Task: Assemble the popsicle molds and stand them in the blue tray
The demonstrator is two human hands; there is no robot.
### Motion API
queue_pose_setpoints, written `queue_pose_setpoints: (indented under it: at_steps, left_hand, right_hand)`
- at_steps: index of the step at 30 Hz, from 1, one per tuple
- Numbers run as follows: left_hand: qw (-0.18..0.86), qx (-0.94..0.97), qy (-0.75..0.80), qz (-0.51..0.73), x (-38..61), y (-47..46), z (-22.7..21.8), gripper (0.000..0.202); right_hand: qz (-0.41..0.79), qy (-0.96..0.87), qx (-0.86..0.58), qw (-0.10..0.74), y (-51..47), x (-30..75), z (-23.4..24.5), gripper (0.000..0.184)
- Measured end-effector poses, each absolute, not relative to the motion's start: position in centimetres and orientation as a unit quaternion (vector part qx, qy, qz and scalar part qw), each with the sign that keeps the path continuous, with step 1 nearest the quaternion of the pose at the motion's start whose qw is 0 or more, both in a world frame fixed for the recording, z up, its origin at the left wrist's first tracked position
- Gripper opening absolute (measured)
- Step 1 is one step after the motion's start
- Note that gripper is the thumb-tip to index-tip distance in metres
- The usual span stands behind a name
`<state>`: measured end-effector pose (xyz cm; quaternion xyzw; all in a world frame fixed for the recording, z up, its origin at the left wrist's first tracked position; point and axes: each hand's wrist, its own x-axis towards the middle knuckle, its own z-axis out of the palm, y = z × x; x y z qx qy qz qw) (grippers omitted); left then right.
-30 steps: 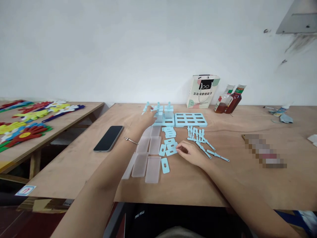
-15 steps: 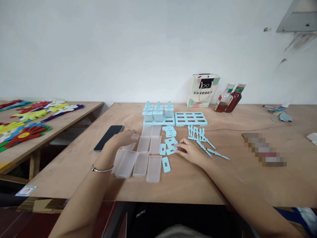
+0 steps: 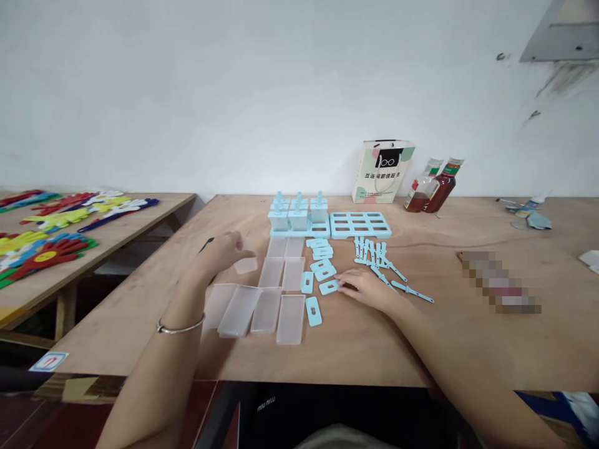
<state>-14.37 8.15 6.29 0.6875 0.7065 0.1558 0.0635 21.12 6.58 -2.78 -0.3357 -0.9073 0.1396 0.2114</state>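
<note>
My left hand [image 3: 225,252] is closed on a translucent popsicle mold [image 3: 246,265], held tilted above the table. My right hand [image 3: 365,288] pinches the edge of a light-blue lid [image 3: 328,287] that lies on the table or just over it. Between my hands, several frosted molds [image 3: 291,319] lie in rows, with more blue slotted lids [image 3: 314,310] beside them. Blue popsicle sticks [image 3: 412,291] are heaped past my right fingers. Farther back, a blue rack [image 3: 321,229] holds assembled molds [image 3: 298,218], and a second rack [image 3: 360,224] with open slots stands next to it.
A mostly hidden phone [image 3: 206,244] lies behind my left hand. A paper bag [image 3: 381,171] and two bottles [image 3: 438,187] stand near the wall. At right are a blurred-out item [image 3: 500,284] and a small glue bottle [image 3: 533,202]. Colourful felt hands [image 3: 51,255] cover another table at left.
My left hand has lifted a mold off the table and moved left, over the phone. With my right hand, one blue lid has slid slightly right, away from the others.
</note>
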Motion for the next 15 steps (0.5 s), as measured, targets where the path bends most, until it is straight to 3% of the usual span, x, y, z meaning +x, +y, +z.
queue_pose_setpoints:
  at_steps: [6,10,15]
  left_hand:
    - [0.109,0.776,0.542,0.303,-7.6,4.2,7.3,0.022]
    - [0.216,0.837,0.408,0.293,-2.6,2.5,5.2,0.021]
    - [0.235,0.862,0.388,0.228,0.6,2.5,2.8,0.033]
  right_hand:
    - [0.109,-0.905,-0.354,0.211,6.8,21.2,-2.7,0.003]
    - [0.129,-0.879,-0.406,0.214,7.2,22.3,-2.3,0.010]
    - [0.178,-0.849,-0.445,0.223,7.8,24.2,-2.1,0.020]
